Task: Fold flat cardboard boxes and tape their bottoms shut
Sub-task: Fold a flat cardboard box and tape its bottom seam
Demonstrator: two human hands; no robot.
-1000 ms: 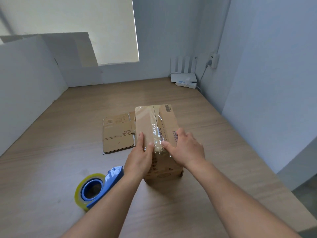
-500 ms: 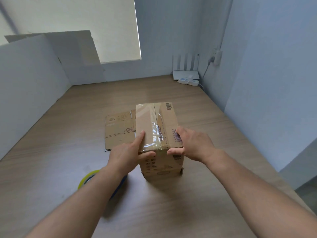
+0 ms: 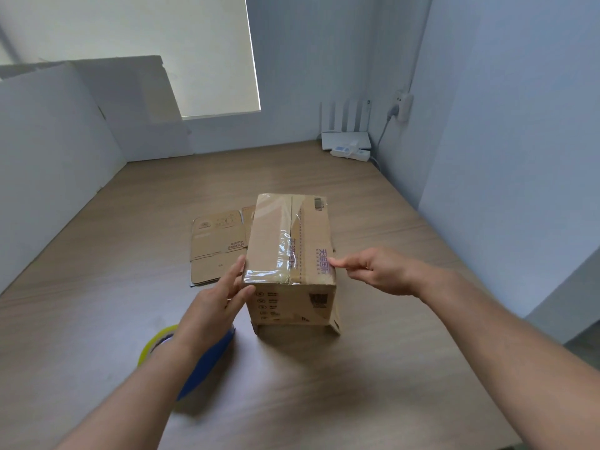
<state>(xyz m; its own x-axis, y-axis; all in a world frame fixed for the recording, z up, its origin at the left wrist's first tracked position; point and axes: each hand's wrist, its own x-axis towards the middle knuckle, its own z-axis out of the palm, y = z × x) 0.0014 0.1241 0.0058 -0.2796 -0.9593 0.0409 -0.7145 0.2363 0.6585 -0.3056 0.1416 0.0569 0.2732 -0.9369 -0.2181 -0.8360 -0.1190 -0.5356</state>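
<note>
Pale walls (image 3: pixel 506 131), blind-covered window (image 3: pixel 156 43), wooden table (image 3: pixel 324 384).

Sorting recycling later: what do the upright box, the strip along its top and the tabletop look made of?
The box looks like matte brown cardboard, printed, with creased edges. The strip seems clear plastic tape: glossy, wrinkled, catching light. The tabletop shows matte wood grain; solid wood or laminate, I cannot tell.

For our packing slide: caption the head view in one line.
Left hand and right hand flank a taped brown cardboard box on a wooden table.
</note>
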